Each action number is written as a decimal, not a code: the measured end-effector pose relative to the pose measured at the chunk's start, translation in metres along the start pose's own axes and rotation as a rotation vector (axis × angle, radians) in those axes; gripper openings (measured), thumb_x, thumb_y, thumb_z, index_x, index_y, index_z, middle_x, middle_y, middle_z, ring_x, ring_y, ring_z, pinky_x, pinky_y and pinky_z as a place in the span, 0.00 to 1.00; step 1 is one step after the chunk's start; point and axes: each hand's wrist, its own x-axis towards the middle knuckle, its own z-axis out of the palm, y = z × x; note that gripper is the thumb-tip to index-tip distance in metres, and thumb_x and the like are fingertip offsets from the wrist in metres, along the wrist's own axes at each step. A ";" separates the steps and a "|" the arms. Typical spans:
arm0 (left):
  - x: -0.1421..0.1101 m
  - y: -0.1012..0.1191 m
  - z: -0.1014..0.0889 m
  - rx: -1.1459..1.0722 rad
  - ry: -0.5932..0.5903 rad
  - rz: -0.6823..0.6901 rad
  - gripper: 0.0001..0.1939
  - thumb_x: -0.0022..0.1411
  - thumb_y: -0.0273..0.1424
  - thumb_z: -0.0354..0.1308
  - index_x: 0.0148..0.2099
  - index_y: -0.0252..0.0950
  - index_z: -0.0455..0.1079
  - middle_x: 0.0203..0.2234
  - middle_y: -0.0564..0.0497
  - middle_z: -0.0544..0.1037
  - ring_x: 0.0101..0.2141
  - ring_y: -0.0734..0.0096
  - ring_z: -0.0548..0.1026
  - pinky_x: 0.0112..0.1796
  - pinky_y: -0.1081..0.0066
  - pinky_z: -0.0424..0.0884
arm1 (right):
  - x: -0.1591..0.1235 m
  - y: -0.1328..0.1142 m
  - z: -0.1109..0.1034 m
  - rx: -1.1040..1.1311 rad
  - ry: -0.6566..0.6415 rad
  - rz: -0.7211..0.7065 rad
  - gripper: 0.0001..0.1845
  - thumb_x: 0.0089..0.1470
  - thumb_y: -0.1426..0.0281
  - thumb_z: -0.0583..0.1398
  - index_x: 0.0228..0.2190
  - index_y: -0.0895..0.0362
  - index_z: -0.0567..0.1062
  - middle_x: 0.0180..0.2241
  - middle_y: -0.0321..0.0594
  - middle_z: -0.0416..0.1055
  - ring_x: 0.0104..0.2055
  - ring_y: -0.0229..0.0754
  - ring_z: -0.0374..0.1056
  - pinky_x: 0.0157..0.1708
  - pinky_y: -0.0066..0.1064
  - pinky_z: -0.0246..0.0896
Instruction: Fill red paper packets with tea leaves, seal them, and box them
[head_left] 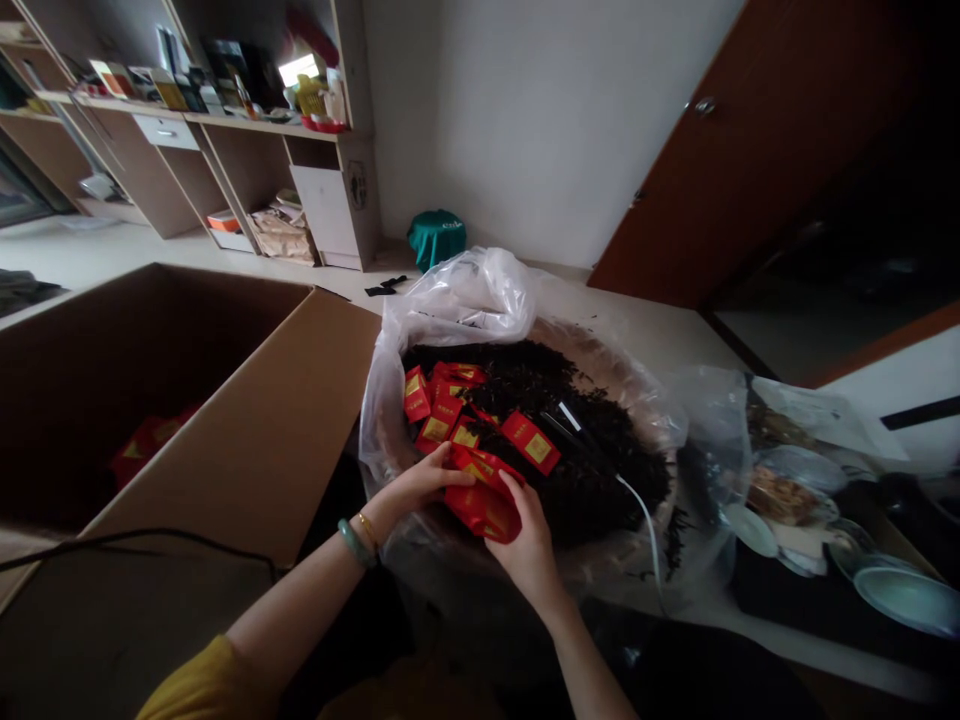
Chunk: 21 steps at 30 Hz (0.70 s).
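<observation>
Shiny red packets with gold print (480,505) are held between my two hands, over the near side of a wide round container lined with clear plastic (375,400). My left hand (426,482) grips them from the left, thumb on top. From the right, my right hand (529,550) closes around them, its lower fingers hidden. Dark, dry loose leaves, like tea (600,430), fill the container. Several more red packets (442,410) lie on the leaves at the left, with a single red packet (531,443) right of them. I cannot tell exactly how many packets my hands hold.
An open cardboard box (300,400) stands on the left, red packets (154,440) inside. A dark slim object (574,440) with a white cable (646,520) rests on the leaves. Bowls (904,590) and bags sit at right. Behind are a green-covered stool (437,240) and shelves (247,130).
</observation>
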 end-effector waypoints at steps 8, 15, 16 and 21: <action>-0.008 0.001 0.007 -0.105 -0.046 0.006 0.39 0.43 0.33 0.71 0.58 0.39 0.62 0.48 0.44 0.77 0.47 0.57 0.76 0.50 0.59 0.71 | 0.014 -0.017 -0.011 0.093 0.123 -0.002 0.33 0.46 0.74 0.63 0.55 0.52 0.65 0.52 0.49 0.65 0.56 0.53 0.63 0.55 0.48 0.61; -0.015 0.009 0.008 -0.144 -0.107 0.082 0.34 0.39 0.33 0.73 0.51 0.37 0.67 0.45 0.44 0.78 0.45 0.57 0.77 0.46 0.62 0.73 | 0.031 -0.029 -0.024 0.158 0.069 0.039 0.35 0.43 0.75 0.63 0.54 0.52 0.66 0.55 0.46 0.64 0.59 0.52 0.61 0.58 0.46 0.58; -0.015 0.009 0.008 -0.149 -0.103 0.093 0.35 0.39 0.33 0.73 0.51 0.37 0.67 0.46 0.44 0.78 0.45 0.56 0.77 0.46 0.62 0.73 | 0.031 -0.028 -0.025 0.173 0.060 0.047 0.35 0.42 0.75 0.63 0.54 0.52 0.65 0.55 0.47 0.64 0.59 0.53 0.60 0.58 0.46 0.58; -0.008 0.004 0.007 -0.138 -0.036 0.177 0.35 0.37 0.35 0.75 0.49 0.36 0.69 0.45 0.43 0.78 0.44 0.55 0.77 0.43 0.63 0.74 | 0.030 -0.020 -0.019 0.234 0.015 0.112 0.37 0.41 0.74 0.64 0.54 0.54 0.63 0.55 0.48 0.64 0.58 0.52 0.62 0.57 0.46 0.59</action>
